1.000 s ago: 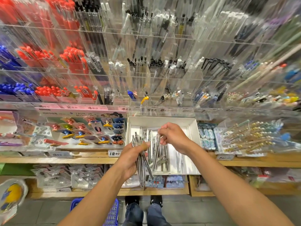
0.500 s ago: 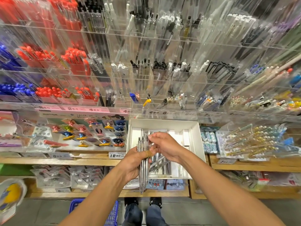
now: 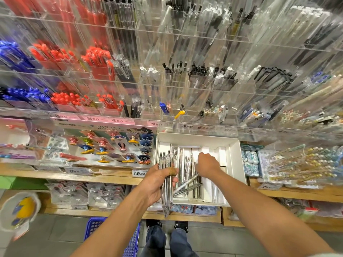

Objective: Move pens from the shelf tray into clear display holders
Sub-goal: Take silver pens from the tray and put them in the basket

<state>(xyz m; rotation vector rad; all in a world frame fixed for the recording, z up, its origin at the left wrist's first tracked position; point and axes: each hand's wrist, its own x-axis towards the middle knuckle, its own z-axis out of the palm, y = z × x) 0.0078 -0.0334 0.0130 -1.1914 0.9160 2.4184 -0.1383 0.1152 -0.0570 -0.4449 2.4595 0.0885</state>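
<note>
Gripping a bundle of clear pens (image 3: 165, 184) upright in your left hand (image 3: 157, 182), you hold it at the left edge of the white tray (image 3: 234, 160); the bundle looks like five or six pens, though overlap blurs the exact count. Your right hand (image 3: 207, 165) reaches into the tray with fingers curled down among the loose pens (image 3: 187, 175); whether it pinches one cannot be told. Roughly a dozen loose pens lie in the tray, most lengthwise, two or three slanted near its front. Under the tray runs a wooden shelf (image 3: 111, 178). Above the tray rise three tiers of clear display holders (image 3: 185, 80), stocked red and blue to the left, black and clear directly above. Below the tray, one blue basket (image 3: 96, 227) sits on the grey floor (image 3: 55, 238).
</note>
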